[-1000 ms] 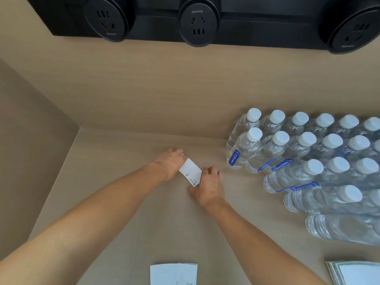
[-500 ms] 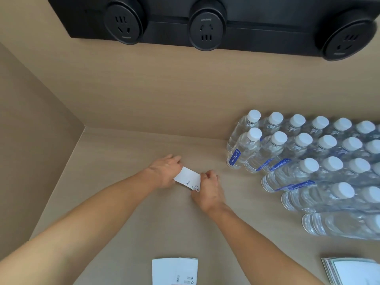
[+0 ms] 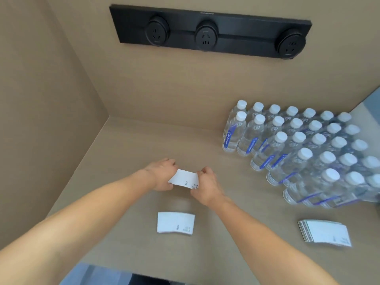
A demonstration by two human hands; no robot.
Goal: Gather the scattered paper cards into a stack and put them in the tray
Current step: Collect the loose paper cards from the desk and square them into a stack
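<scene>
A white paper card with small print along one edge is held between my two hands over the middle of the tan desk. My left hand pinches its left end and my right hand grips its right end. A second small pile of white cards lies flat on the desk nearer to me. A thicker stack of cards lies at the right. No tray is in view.
Several rows of clear water bottles with white caps crowd the right back of the desk. A black socket strip hangs on the back wall. A side wall closes the left. The desk's front edge is close below.
The card has turned from a slant to nearly level and sits lifted between both hands. The camera has tilted, so the near card pile and the right stack show more fully.
</scene>
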